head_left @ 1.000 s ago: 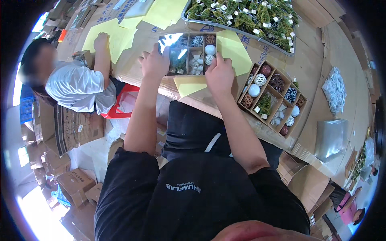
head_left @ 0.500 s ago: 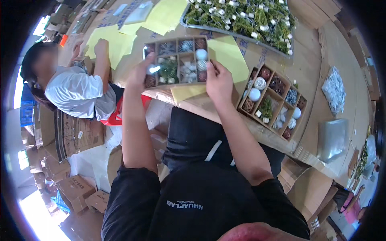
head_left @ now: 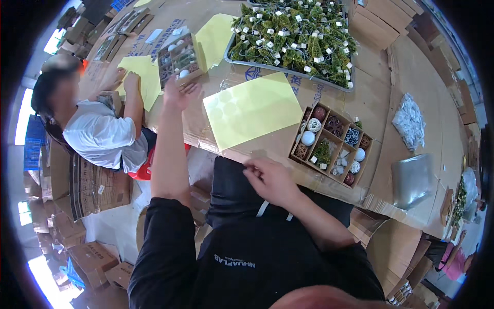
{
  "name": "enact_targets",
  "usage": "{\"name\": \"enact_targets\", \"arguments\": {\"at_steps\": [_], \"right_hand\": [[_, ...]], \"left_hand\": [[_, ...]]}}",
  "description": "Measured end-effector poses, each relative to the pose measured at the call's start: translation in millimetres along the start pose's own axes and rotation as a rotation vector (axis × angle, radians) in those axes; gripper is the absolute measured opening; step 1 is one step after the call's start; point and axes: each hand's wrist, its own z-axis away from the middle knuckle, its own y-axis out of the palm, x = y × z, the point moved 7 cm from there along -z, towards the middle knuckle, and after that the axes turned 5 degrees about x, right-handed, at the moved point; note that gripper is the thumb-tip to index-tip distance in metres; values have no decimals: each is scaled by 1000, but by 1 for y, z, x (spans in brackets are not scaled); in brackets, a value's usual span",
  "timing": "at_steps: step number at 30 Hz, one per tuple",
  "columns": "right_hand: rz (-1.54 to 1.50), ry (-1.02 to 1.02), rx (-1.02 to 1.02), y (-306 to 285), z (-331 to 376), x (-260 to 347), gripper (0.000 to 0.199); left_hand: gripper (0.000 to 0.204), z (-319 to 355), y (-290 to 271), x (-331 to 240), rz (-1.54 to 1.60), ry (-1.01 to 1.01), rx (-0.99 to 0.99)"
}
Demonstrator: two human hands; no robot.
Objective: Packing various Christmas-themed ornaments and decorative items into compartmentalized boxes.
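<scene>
My left hand (head_left: 181,96) is stretched out at the near edge of a divided box (head_left: 198,73) of decorative balls, its fingers apart; whether it still touches the box I cannot tell. The box lies tilted on the table by the yellow sheets. My right hand (head_left: 270,177) hovers at the table's front edge, fingers loosely bent and nothing in them. Beyond it lies a yellow sticker sheet (head_left: 257,105) with round cut marks. To its right sits a second compartment box (head_left: 329,177), filled with woven balls, white balls, small greenery and pale pieces.
A tray (head_left: 288,68) heaped with small green sprigs bearing white blocks stands at the far side. At the right lie a bag of silvery pieces (head_left: 410,122) and a stack of clear film (head_left: 413,180). A co-worker (head_left: 100,131) sits at the left by more yellow sheets.
The box that both hands held has moved left and away onto the table. My right hand has let go and drawn back toward me; the yellow sheet now shows fully.
</scene>
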Motion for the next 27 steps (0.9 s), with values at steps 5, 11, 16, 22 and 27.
{"name": "enact_targets", "arguments": {"at_steps": [5, 11, 16, 22, 27], "right_hand": [[-58, 201, 150, -40, 64, -13, 23], [-245, 220, -130, -90, 110, -28, 22], [-189, 214, -529, -147, 134, -24, 19], [82, 299, -535, -165, 158, -37, 17], [114, 312, -522, -204, 123, -13, 14]], "left_hand": [[48, 51, 1, 27, -327, 320, -27], [13, 154, 50, 106, -1100, 1024, 144], [18, 190, 127, 128, -1219, 1065, 466], [15, 168, 115, 174, -1491, 1083, 643], [19, 172, 113, 183, -1587, 1144, 771]]}}
